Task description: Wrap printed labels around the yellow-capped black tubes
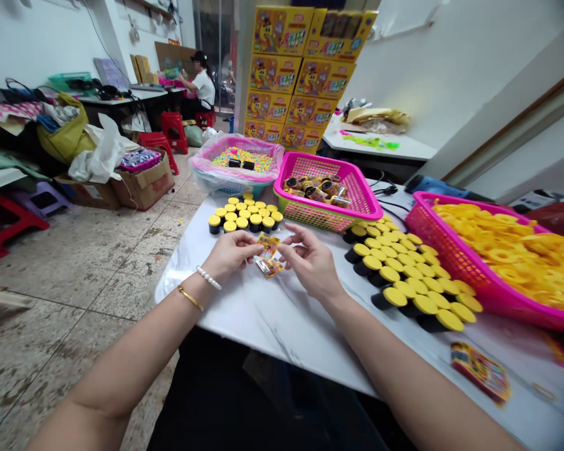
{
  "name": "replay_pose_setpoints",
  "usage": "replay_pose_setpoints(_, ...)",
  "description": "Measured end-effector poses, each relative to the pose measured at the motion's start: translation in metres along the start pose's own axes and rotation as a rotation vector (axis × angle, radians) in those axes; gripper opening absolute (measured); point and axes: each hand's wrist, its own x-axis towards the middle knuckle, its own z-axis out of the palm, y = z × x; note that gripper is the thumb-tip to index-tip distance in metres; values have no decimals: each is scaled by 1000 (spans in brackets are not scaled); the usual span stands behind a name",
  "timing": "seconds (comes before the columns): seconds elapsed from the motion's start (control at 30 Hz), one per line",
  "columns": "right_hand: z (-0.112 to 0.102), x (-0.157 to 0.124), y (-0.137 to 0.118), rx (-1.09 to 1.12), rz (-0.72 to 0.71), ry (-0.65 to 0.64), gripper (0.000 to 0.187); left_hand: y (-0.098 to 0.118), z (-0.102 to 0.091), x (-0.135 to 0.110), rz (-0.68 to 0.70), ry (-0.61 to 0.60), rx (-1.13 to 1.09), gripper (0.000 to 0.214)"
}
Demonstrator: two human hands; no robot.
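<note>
A white marbled table (pixel 272 326) stands in a cluttered workshop with a speckled floor. Just above it, the left hand (pixel 232 254) and the right hand (pixel 310 263) each pinch one side of a small sticker strip (pixel 269 255). The strip is glossy, orange-yellow with bright multicoloured print, and its lower part is curled. Yellow-capped black pots (pixel 247 216) cluster just behind.

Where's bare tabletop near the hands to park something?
Best: the white table from the left hand and right hand, which pinch a sticker strip, to the near edge, rightward up to the label sheet. Small strip beside the left hand's outer side. Crowded: yellow-capped jars on the right, pink baskets behind.
</note>
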Motion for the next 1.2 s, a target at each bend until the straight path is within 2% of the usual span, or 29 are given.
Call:
replay_pose_setpoints(0.07, 6, -2, -1, 139, 214, -86, 47, 1, 2, -1, -16, 14, -76, 34)
replay_pose_setpoints(0.13, 10, -3, -1, 177, 291, -172, 47, 1, 5, -2, -22, -30, -71, 37)
replay_pose_setpoints(0.2, 11, -3, -1, 165, 277, -142, 48, 2, 8, -3, 6, -5, -28, 36)
replay_pose_setpoints(0.33, 9, -4, -2, 137, 243, -27, 53, 5, 11, -7, 193, 189, 41, 30)
replay_pose_setpoints(0.43, 9, -4, -2, 70, 185, -54, 55, 8, 11, -9, 272, 185, 57, 31)
replay_pose_setpoints(0.6, 12, -5, 1, -8, 75, -101, 52, 9, 11, -10, 264, 154, 46, 29)
replay_pose_setpoints(0.87, 10, -5, 7, -164, -36, -91, 44, 5, 11, -7, 248, 75, 9, 25)
replay_pose_setpoints(1.0, 12, -4, 11, -79, 32, -23, 36, -1, 7, -2, 252, 166, 89, 19)
replay_pose_setpoints(1.1, 14, -4, 11, -74, 25, 26, 35, -2, 5, -2, 250, 245, 177, 16)
replay_pose_setpoints(1.2, 17, -7, 7, -183, -44, 91, 38, -1, 6, -5, 364, 331, 319, 16)
